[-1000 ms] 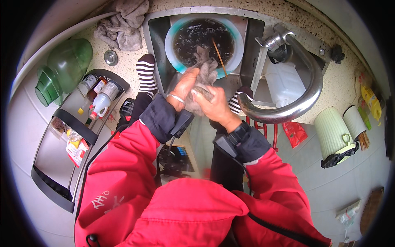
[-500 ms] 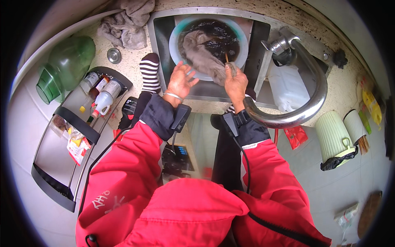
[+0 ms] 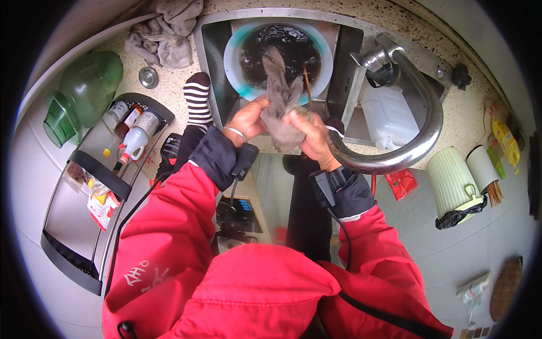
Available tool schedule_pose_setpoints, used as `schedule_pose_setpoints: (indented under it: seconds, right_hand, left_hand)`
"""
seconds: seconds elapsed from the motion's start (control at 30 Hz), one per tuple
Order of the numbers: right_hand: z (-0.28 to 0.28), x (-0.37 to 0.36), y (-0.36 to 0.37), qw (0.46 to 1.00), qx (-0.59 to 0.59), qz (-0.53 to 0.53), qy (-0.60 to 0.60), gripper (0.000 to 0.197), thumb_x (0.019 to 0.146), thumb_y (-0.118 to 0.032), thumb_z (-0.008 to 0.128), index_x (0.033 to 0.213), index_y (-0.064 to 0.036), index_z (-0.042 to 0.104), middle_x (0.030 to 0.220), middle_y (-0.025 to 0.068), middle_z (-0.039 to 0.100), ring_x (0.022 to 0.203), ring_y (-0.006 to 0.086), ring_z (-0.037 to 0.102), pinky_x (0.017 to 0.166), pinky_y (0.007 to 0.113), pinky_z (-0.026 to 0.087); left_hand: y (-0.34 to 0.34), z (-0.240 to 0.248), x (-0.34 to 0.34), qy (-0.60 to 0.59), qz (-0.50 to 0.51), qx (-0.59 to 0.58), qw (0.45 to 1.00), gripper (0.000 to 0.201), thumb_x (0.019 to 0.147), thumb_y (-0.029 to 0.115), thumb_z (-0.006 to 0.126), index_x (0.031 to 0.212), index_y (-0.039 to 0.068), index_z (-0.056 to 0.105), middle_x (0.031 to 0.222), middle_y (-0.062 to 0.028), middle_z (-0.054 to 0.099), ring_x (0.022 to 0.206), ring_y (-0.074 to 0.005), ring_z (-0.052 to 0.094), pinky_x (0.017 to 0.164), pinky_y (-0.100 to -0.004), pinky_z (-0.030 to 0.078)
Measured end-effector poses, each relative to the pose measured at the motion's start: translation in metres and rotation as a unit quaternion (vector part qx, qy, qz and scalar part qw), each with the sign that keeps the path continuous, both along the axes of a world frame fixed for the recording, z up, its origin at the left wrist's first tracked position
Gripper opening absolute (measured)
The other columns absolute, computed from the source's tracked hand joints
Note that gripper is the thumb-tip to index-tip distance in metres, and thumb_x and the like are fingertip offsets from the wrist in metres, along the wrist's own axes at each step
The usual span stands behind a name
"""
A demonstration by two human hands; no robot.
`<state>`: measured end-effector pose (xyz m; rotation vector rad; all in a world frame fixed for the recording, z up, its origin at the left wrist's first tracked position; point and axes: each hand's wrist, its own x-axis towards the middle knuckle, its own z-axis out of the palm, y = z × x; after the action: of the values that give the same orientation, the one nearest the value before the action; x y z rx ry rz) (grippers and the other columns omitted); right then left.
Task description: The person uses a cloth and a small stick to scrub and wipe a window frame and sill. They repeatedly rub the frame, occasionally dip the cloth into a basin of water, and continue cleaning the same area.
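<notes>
A wet grey-brown cloth (image 3: 276, 82) hangs bunched over the near rim of a round white and green basin (image 3: 230, 65) in the sink. Its far end dips into dark water (image 3: 285, 37). My right hand (image 3: 313, 138), slightly blurred, is closed round the near bunch of the cloth. On the cloth's left side, my left hand (image 3: 247, 120) has its fingers closed against the fabric; their tips are partly hidden. A thin wooden stick (image 3: 307, 85) leans out of the water beside the cloth.
A thick curved faucet (image 3: 426, 101) arches close to my right wrist. A translucent jug (image 3: 388, 116) lies in the right sink compartment. More grey cloth (image 3: 169, 42) and a metal drain plug (image 3: 148, 77) rest on the left counter. A bottle rack (image 3: 107, 181) stands left.
The cloth has been drawn from the water toward me, over the near rim. My left hand, open before, has closed in on it; my right hand has shifted left and nearer.
</notes>
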<state>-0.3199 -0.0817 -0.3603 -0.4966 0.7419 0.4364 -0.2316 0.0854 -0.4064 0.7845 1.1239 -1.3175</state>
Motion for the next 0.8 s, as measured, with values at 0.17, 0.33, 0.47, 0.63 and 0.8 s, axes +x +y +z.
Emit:
schedule_pose_setpoints:
  seconds: [0.17, 0.33, 0.47, 0.63, 0.8]
  right_hand:
    - [-0.029, 0.008, -0.008, 0.979, -0.122, -0.153, 0.064, 0.063, 0.094, -0.034, 0.064, 0.141, -0.0004, 0.039, 0.134, 0.0125, 0.052, 0.123, 0.0216, 0.049, 0.106, 0.037, 0.038]
    - [-0.023, -0.014, 0.028, 0.956, 0.012, -0.165, 0.243, 0.052, 0.096, -0.034, 0.062, 0.138, -0.0104, 0.043, 0.137, 0.0064, 0.050, 0.122, 0.0209, 0.051, 0.103, 0.040, 0.043]
    - [-0.013, -0.009, 0.029, 0.979, -0.016, -0.148, 0.139, 0.060, 0.092, -0.024, 0.068, 0.141, -0.0051, 0.039, 0.131, 0.0137, 0.055, 0.117, 0.0223, 0.056, 0.099, 0.037, 0.046]
    - [0.005, 0.000, 0.041, 0.975, -0.155, -0.073, 0.143, 0.057, 0.095, -0.027, 0.063, 0.142, -0.0026, 0.041, 0.129, 0.0116, 0.057, 0.115, 0.0184, 0.056, 0.095, 0.031, 0.045]
    - [0.010, -0.004, 0.016, 0.980, -0.187, -0.035, 0.052, 0.056, 0.099, -0.039, 0.055, 0.145, -0.0097, 0.042, 0.134, 0.0092, 0.055, 0.119, 0.0167, 0.052, 0.095, 0.032, 0.046]
  left_hand:
    - [-0.005, 0.031, -0.008, -0.003, 0.045, -0.033, 0.998, 0.035, 0.102, 0.018, 0.044, 0.133, 0.002, 0.049, 0.132, -0.0122, 0.057, 0.117, -0.0262, 0.059, 0.101, -0.0428, 0.049]
    - [0.000, 0.068, -0.017, -0.020, 0.009, -0.086, 0.996, 0.037, 0.101, 0.019, 0.047, 0.135, 0.003, 0.047, 0.131, -0.0109, 0.058, 0.116, -0.0257, 0.060, 0.098, -0.0459, 0.050]
    - [0.004, 0.083, -0.010, 0.031, 0.029, -0.094, 0.995, 0.049, 0.101, 0.033, 0.051, 0.141, 0.006, 0.041, 0.137, -0.0089, 0.053, 0.124, -0.0231, 0.053, 0.103, -0.0474, 0.045]
    - [-0.008, 0.098, -0.021, -0.057, 0.014, -0.025, 0.998, 0.052, 0.097, 0.032, 0.059, 0.140, 0.007, 0.042, 0.133, -0.0060, 0.055, 0.122, -0.0211, 0.053, 0.103, -0.0424, 0.044]
    - [0.002, 0.093, -0.008, 0.023, 0.051, -0.059, 0.997, 0.048, 0.094, 0.019, 0.060, 0.137, 0.003, 0.045, 0.127, -0.0119, 0.058, 0.117, -0.0255, 0.057, 0.104, -0.0436, 0.043]
